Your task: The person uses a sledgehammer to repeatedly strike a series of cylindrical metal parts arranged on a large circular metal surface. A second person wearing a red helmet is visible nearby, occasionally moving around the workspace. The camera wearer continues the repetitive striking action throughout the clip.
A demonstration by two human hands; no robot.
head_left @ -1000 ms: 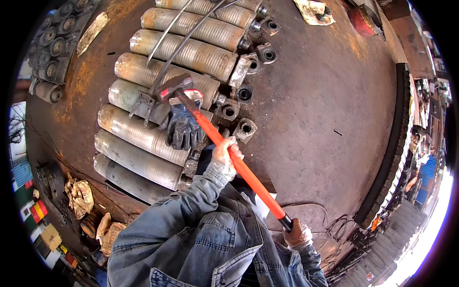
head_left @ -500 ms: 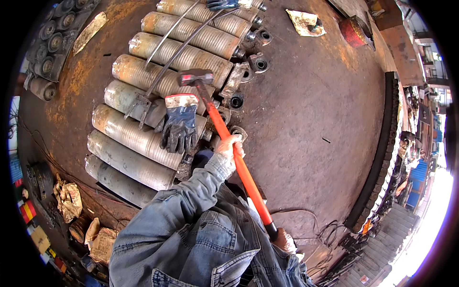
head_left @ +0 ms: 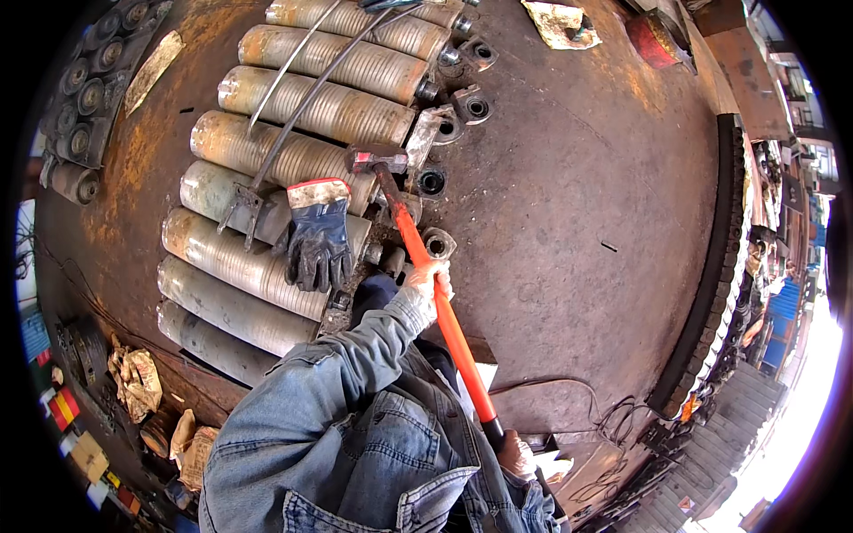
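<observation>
A sledgehammer (head_left: 455, 342) with an orange handle slants across the front of my body, its steel head (head_left: 378, 160) beside a ribbed cylinder. My left hand (head_left: 428, 278) is closed around the middle of the handle. Lower down, my right hand (head_left: 516, 456) grips the black butt end. Several thick grey-brown ribbed metal cylinders (head_left: 311, 105) lie side by side in a row. A dark blue work glove (head_left: 318, 233) with a red-edged cuff lies on them. Just right of the row is a ring-shaped metal end fitting (head_left: 437, 243), near the handle.
Two long metal rods (head_left: 311, 98) cross the cylinders. More ring fittings (head_left: 471, 105) lie along their right ends. A dirty sack (head_left: 562, 25) and a red container (head_left: 653, 40) are far right. Dark rollers (head_left: 89, 96) are stacked at far left; cables (head_left: 613, 422) trail at lower right.
The hammer head has shifted slightly right and down in the view, and the cylinders and glove have slid left. Both hands keep their grip on the handle.
</observation>
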